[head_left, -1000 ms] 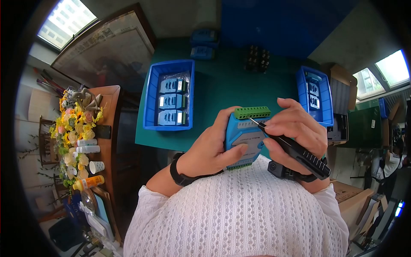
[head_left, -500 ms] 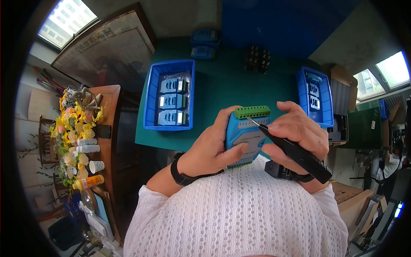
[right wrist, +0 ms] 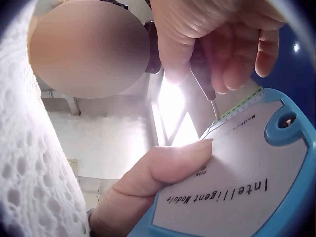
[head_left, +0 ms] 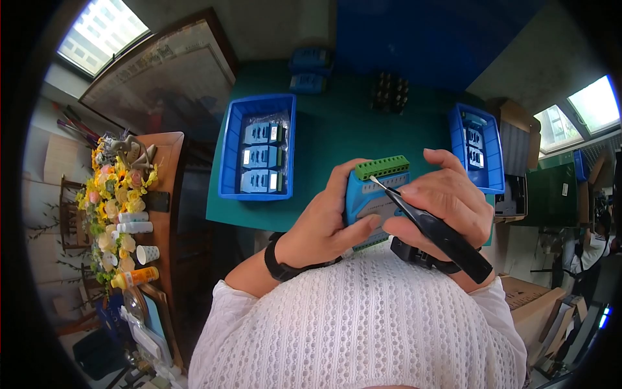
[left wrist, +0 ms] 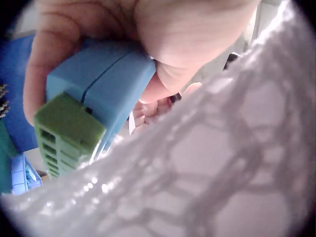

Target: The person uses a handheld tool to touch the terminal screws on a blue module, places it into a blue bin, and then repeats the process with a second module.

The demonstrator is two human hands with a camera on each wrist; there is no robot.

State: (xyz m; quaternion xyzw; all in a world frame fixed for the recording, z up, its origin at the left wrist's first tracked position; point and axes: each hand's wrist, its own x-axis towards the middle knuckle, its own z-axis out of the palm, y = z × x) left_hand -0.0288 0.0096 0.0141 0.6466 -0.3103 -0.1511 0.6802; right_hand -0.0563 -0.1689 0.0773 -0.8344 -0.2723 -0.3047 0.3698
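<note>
The left hand (head_left: 321, 223) grips a blue module (head_left: 356, 194) by its left side, thumb across the grey label face. Along the module's upper edge runs a green terminal block (head_left: 382, 167). Pinched in the right hand (head_left: 450, 204) is a black screwdriver (head_left: 447, 240), its thin metal tip at the left part of the terminal block. In the left wrist view the left hand (left wrist: 143, 29) wraps the blue housing (left wrist: 106, 74). The right wrist view shows the screwdriver shaft (right wrist: 214, 108) meeting the module's edge beside the white label (right wrist: 232, 173).
On the green table (head_left: 324, 201) stand a blue bin (head_left: 223, 152) with several modules at left and another blue bin (head_left: 497, 162) at right. More modules (head_left: 308, 83) and dark small parts (head_left: 389, 94) lie at the back. A wooden side table (head_left: 170, 168) holds flowers, cups and a bottle.
The screwdriver tip has shifted left along the terminal block, and the right hand has moved slightly left with it. The module has tilted a little in the left hand's grip.
</note>
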